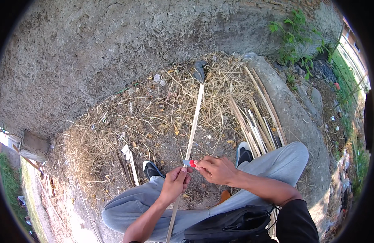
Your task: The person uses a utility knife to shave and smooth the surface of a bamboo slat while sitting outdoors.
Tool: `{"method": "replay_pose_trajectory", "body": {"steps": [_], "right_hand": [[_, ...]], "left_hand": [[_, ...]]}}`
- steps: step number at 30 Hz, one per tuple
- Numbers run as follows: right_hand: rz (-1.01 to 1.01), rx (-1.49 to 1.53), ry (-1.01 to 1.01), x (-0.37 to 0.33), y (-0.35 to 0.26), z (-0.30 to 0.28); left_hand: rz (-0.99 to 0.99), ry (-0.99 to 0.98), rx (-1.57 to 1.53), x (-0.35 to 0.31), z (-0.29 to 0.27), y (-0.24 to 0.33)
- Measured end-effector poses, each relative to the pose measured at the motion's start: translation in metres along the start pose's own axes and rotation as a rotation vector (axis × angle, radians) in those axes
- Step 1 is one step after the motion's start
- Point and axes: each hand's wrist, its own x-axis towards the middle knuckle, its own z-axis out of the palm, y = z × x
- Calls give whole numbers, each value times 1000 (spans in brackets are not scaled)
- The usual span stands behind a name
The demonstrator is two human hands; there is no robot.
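Note:
A long, pale wooden strip (194, 119) runs from my lap away toward the wall, its far end at a dark grey stone (200, 71). My left hand (175, 183) is closed round the strip between my knees, thumb on top. Just beyond it, my right hand (217, 170) grips a small knife (192, 163) with a red handle. The blade lies across the strip, close to my left fingertips. How far the right fingers wrap round the handle is partly hidden.
More wooden strips (258, 131) lie beside my right foot, and a few pale pieces (132, 165) by my left. Dry straw (154, 107) covers the ground below a rough wall (126, 44). A black bag (229, 224) rests at my lap. Concrete (294, 107) borders the right side.

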Motion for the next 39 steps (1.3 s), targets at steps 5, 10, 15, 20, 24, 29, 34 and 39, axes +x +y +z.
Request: {"method": "replay_pose_trajectory", "body": {"steps": [5,10,15,20,24,29,34,39], "right_hand": [[12,-1,18,2,-1,0],[-86,-34,124,1,0,-2],[-76,-115,89,1,-5,-9],[-108,-150,139,4,-3,-9],[-130,-167,171,5,-1,-8],[-132,-177,180,7,-1,-9],[-132,-159,162,8,2,-8],[-138,-130,177,9,1,-8]], "left_hand": [[162,50,150,4,4,-15],[70,17,17,-3,9,-4],[22,13,25,-3,10,-2],[-7,-7,-19,-6,8,-1],[-31,-34,-29,-7,5,3],[27,30,30,-11,13,5],[15,48,72,-11,12,5],[371,139,395,-2,8,-19]]}}
